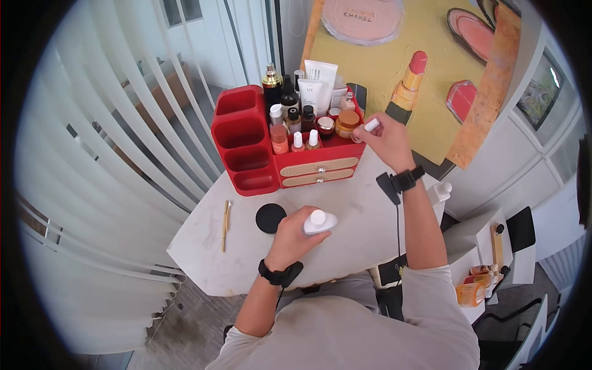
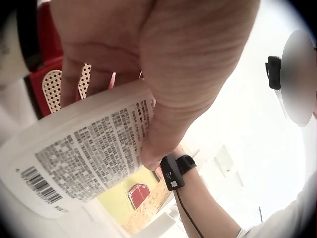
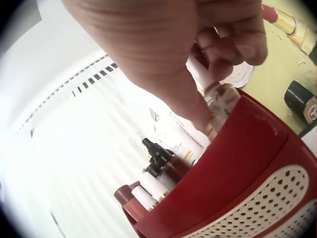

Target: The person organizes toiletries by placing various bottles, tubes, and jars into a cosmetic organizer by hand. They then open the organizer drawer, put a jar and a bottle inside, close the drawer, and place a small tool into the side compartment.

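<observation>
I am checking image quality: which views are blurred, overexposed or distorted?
Head view: sharp centre, strong fisheye bending the blinds. Left wrist view: left hand blurred from closeness, white bottle print readable, background overexposed. Right wrist view: right hand blurred, window washed out, red organizer fairly clear.

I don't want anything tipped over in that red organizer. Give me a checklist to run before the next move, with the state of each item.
1. Left hand grips the white bottle on the white table: ok.
2. Bottle's cap on: ok, white cap in place.
3. Right hand pinches a small white-capped bottle at the red organizer's right corner: ok.
4. Free spot under that small bottle: cannot tell, hand hides it.
5. Organizer's two drawers closed: ok.
6. Black round lid and gold stick lie apart from both hands: ok.
</observation>
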`<state>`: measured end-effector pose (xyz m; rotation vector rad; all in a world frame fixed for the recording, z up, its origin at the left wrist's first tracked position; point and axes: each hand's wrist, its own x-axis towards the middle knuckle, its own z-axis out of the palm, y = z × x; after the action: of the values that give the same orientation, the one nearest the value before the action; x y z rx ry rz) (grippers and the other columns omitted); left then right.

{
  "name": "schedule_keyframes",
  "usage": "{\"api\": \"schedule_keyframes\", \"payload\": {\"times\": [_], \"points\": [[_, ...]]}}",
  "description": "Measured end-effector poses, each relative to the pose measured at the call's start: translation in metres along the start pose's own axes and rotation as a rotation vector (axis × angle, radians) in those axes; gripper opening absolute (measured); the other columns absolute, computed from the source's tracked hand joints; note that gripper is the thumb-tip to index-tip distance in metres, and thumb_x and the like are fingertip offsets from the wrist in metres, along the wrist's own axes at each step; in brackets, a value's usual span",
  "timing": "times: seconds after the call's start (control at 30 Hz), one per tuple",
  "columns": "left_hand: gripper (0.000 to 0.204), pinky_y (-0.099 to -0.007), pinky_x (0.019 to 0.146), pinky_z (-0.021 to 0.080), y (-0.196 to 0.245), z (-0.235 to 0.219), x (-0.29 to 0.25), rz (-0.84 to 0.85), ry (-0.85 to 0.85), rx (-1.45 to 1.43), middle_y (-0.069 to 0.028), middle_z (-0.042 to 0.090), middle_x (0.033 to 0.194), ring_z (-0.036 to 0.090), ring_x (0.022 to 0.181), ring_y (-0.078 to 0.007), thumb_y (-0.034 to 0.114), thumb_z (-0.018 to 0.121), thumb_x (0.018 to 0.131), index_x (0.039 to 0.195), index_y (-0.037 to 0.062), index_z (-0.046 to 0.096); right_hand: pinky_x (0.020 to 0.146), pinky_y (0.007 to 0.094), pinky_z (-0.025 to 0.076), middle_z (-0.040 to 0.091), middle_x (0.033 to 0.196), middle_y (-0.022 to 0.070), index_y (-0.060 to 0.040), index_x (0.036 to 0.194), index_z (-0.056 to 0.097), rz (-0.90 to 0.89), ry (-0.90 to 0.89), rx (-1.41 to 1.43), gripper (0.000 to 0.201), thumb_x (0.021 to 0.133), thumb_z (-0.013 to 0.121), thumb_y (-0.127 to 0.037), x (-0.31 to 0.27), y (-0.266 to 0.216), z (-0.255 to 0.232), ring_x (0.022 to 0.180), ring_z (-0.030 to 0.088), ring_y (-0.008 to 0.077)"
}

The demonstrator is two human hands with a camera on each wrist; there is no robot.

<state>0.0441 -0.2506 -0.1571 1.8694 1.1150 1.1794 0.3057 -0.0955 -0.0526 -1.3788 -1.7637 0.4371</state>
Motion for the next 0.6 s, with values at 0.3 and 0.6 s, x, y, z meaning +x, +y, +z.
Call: {"api": "schedule_keyframes", "payload": {"times": [0.3, 0.6], "points": [[0.041, -0.0342, 0.084, 0.058, 0.002, 0.002, -0.004, -0.028, 0.023, 0.004, -0.0116, 0.075, 0.101, 0.076, 0.093, -0.0259, 0.012, 0.092, 0.081, 0.114, 0.0043, 0.069, 0.063, 0.0274, 0.048, 0.062, 0.08, -0.0002, -0.0053, 0.118, 0.069, -0.024, 0.107, 0.062, 0.05, 0.081, 0.096, -0.024, 0.0, 0.043, 0.03, 0.068, 0.055, 0.0091], [0.073, -0.0345, 0.097, 0.057, -0.003, 0.009, -0.001, -0.05, 0.052, -0.053, -0.0111, 0.075, 0.112, 0.075, 0.106, -0.0242, 0.011, 0.095, 0.077, 0.143, 0.0069, 0.062, 0.087, 0.0297, 0.057, 0.069, 0.13, 0.0068, -0.0059, 0.129, 0.067, -0.187, -0.314, 0.397, 0.051, 0.081, 0.07, 0.011, -0.142, 0.025, 0.029, 0.107, 0.071, 0.0169]]}}
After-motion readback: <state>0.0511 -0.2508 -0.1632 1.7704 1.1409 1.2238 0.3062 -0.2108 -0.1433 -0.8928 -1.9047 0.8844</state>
